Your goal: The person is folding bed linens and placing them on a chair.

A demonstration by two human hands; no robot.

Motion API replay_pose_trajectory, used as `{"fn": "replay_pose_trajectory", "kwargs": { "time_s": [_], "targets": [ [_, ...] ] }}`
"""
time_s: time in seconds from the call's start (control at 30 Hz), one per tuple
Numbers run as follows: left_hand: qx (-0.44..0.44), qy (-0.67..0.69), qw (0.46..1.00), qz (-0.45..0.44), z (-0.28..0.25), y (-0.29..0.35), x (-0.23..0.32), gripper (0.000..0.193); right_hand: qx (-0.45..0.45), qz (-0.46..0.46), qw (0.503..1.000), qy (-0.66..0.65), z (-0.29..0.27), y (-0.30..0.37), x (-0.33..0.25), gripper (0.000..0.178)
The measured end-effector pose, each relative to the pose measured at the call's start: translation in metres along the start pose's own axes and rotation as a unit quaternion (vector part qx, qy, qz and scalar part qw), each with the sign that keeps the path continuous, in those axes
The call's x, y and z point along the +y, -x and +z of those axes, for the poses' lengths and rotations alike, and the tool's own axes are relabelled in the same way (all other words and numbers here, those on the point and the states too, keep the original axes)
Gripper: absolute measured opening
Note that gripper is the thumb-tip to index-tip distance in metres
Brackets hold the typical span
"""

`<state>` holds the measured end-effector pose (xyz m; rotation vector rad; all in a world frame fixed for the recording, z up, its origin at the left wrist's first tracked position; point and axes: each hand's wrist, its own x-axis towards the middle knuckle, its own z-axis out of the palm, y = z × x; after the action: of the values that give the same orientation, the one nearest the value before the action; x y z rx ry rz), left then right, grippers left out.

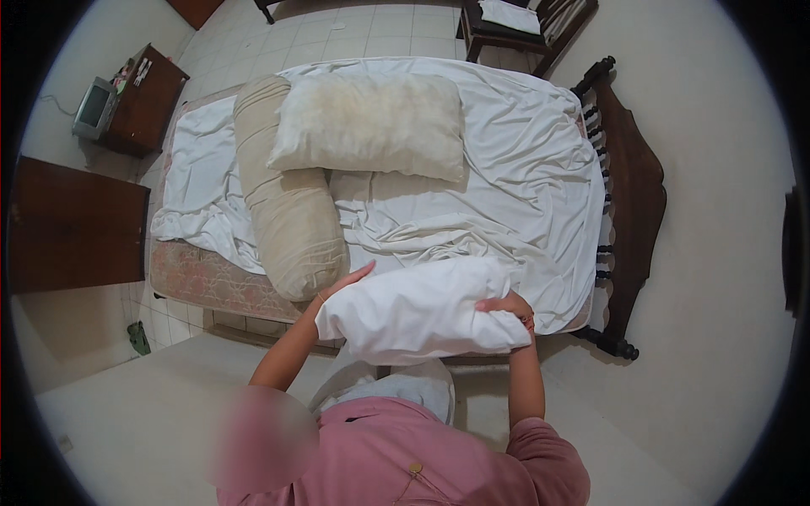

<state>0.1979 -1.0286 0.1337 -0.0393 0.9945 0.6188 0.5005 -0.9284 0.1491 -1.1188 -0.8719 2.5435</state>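
White, stuffed-looking cloth, perhaps a cased pillow (413,312), spans our two hands at the bed's (211,274) six o'clock edge. We judge the step as handling it two-handed; the next move calls for even support. Our left hand (344,282) meets its nine o'clock end, fingers extended toward two o'clock (whether it grips, we cannot tell); our right hand (506,305) clasps the three o'clock end, thumb on top.

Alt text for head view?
A person in a pink top holds a white pillow-like bundle at its ends with the left hand and right hand, at the near side of a bed with a rumpled white sheet. A beige bolster and, partly over it, a cream pillow lie there; a dark wooden headboard stands at right.
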Motion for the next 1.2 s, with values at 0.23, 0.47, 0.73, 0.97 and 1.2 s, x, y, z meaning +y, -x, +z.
{"fn": "replay_pose_trajectory", "kwargs": {
  "time_s": [0.23,0.47,0.73,0.97,1.2],
  "targets": [
    [-0.109,0.195,0.952,0.207,-0.052,0.012,-0.037,0.076,0.137,-0.113,0.976,-0.127,0.034,-0.001,0.000,0.046],
    [0.055,0.153,0.878,0.449,-0.115,0.047,-0.075,0.045,0.090,-0.026,0.978,-0.188,0.068,-0.021,0.002,0.043],
    [0.120,0.005,0.962,0.244,-0.154,0.144,-0.054,0.032,0.031,-0.133,0.978,0.160,0.126,-0.055,0.018,0.074],
    [0.236,-0.057,0.922,0.300,-0.213,0.237,-0.045,0.033,0.033,-0.238,0.899,0.367,0.241,-0.100,0.046,0.113],
    [0.189,0.011,0.880,0.436,-0.289,0.287,-0.034,0.047,0.061,-0.329,0.885,0.324,0.361,-0.135,0.041,0.106]
  ]
}}
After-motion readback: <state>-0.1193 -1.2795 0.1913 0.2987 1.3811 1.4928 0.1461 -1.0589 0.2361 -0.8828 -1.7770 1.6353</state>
